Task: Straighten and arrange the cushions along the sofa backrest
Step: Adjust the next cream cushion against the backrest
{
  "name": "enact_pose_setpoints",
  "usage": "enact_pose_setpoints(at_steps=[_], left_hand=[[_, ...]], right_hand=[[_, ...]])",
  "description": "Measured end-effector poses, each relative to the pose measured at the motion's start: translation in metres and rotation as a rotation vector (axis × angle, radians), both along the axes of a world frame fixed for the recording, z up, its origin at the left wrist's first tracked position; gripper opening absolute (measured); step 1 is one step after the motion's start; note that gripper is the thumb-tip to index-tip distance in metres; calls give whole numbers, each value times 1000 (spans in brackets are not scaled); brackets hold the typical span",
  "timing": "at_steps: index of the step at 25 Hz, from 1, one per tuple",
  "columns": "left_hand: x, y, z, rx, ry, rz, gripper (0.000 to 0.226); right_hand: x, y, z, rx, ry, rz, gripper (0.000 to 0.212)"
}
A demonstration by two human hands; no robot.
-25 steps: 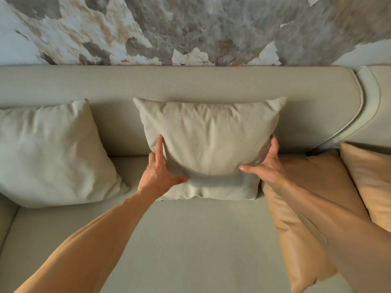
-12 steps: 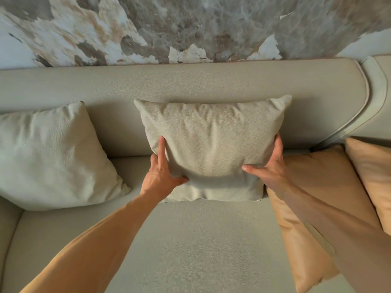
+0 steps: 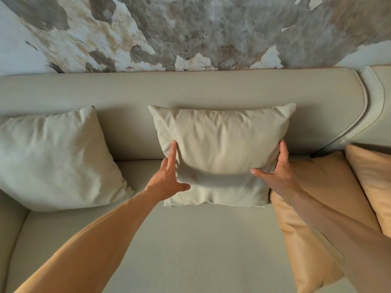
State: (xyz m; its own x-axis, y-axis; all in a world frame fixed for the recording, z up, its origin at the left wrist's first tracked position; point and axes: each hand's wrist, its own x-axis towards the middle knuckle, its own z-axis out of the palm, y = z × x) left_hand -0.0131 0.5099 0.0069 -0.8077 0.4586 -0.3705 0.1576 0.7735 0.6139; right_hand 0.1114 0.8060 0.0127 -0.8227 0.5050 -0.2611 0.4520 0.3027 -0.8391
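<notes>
A beige square cushion [image 3: 222, 149] stands upright against the sofa backrest [image 3: 190, 89] in the middle. My left hand [image 3: 169, 176] grips its lower left edge, thumb across the front. My right hand [image 3: 277, 174] grips its lower right edge the same way. A second beige cushion [image 3: 55, 157] leans on the backrest at the left, tilted. A tan cushion [image 3: 313, 208] lies on the seat at the right, partly under my right forearm. Another tan cushion [image 3: 374, 180] sits at the far right edge.
The beige sofa seat [image 3: 190, 250] stretches in front of the cushions. A left armrest [image 3: 8, 229] bounds the seat. A second backrest section [image 3: 378, 102] begins at the far right. Behind the sofa is a mottled grey and white wall [image 3: 190, 32].
The middle cushion has shifted slightly to the right along the backrest with both hands on it. My hands keep the same grip.
</notes>
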Motion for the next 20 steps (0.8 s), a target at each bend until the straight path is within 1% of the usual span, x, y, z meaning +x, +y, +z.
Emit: enact_pose_setpoints(at_steps=[2,7,10,11,13,15,16,18,20], left_hand=[[-3,1,0,-38,-23,11,137],[4,2,11,-89,24,54,131],[12,-4,27,-102,62,23,126],[15,-7,37,-110,84,9,123],[21,-15,58,-150,150,-30,115],[31,-24,84,-223,272,-102,107],[38,-28,101,-239,322,-133,105],[53,-35,134,-241,375,-180,103],[70,-40,170,-249,406,-226,103]], right_hand=[[0,-1,1,26,-44,47,125],[7,-10,12,238,-119,85,115],[19,-16,27,319,-188,201,116],[23,-19,36,379,-218,252,114],[30,-27,61,558,-270,322,103],[42,-39,91,700,-289,345,95],[51,-45,110,756,-300,342,95],[72,-57,144,802,-341,337,98],[98,-69,178,793,-393,336,92]])
